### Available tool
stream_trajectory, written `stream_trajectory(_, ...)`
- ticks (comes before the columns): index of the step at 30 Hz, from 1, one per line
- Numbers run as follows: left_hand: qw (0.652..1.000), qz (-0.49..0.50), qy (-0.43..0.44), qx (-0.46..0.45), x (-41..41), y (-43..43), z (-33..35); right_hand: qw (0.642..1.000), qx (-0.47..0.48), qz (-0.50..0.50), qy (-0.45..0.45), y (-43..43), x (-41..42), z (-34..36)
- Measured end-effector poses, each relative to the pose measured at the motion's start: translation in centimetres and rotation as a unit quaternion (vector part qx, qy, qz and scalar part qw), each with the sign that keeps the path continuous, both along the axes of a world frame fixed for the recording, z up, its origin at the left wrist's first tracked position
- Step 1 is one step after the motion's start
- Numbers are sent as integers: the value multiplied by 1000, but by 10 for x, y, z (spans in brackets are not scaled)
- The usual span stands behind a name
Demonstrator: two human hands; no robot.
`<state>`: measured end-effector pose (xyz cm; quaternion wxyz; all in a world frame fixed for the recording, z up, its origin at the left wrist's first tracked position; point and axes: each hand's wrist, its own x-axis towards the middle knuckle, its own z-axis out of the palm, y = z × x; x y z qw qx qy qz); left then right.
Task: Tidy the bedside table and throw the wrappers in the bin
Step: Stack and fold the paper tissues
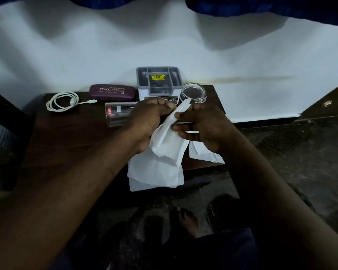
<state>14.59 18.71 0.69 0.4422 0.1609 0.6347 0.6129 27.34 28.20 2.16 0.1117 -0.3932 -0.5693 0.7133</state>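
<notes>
Gathering crumpled white paper wrappers (158,166) in both hands over the dark wooden bedside desk (66,137).
The desk has bare room across its left front, and the wrappers hang past its front edge above the floor. The left hand (146,121) has its grip curled round the upper wad; the right hand (201,125) pinches the same wad, with a loose white scrap (203,154) lying beneath it at the front right corner. Only the top is held, so the lower sheets could slip off and drop. The clear plastic tumbler (117,115) lying on its side, just beside the left knuckles, could roll if nudged. The round clear glass jar (193,93) near the right edge could be knocked off. No bin is in view.
</notes>
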Motion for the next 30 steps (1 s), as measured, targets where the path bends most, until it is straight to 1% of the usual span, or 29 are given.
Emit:
stream_trajectory(3, 1000, 11, -21, 11, -3, -1, 6, 999, -26, -9, 30, 3, -2, 2)
stream_trajectory(7, 997, -60, -52, -11, -7, -9, 12, 996, -68, 15, 53, 3, -5, 2)
stream_trajectory(10, 995, -68, -70, -20, -12, -14, 10, 979, -152, 68, 119, 2, -7, 6)
stream_trajectory(12, 990, -76, -123, 1, -19, -18, 9, 953, -213, 112, 186, 0, -6, 9)
stream_trajectory(14, 966, -113, -225, 62, -27, -24, 7, 931, -247, 138, 230, -2, -5, 9)
stream_trajectory(15, 951, -123, -272, 80, -30, -28, 7, 928, -250, 142, 235, -2, -5, 8)
stream_trajectory(16, 941, -125, -303, 84, -33, -31, 6, 931, -248, 137, 231, -1, -5, 5)
stream_trajectory(17, 938, -125, -312, 84, -35, -34, 6, 934, -247, 128, 223, 1, -5, 4)
stream_trajectory(21, 961, -74, -259, 69, -38, -43, 8, 960, -213, 93, 156, 7, -1, 2)
stream_trajectory(25, 969, -72, -236, 34, -44, -50, 7, 986, -140, 58, 71, 9, 1, -8)
stream_trajectory(27, 976, -61, -207, 19, -47, -50, 3, 992, -106, 45, 42, 12, 2, -14)
stream_trajectory(30, 985, -67, -160, -10, -47, -51, -5, 996, -86, 17, 12, 13, 2, -19)
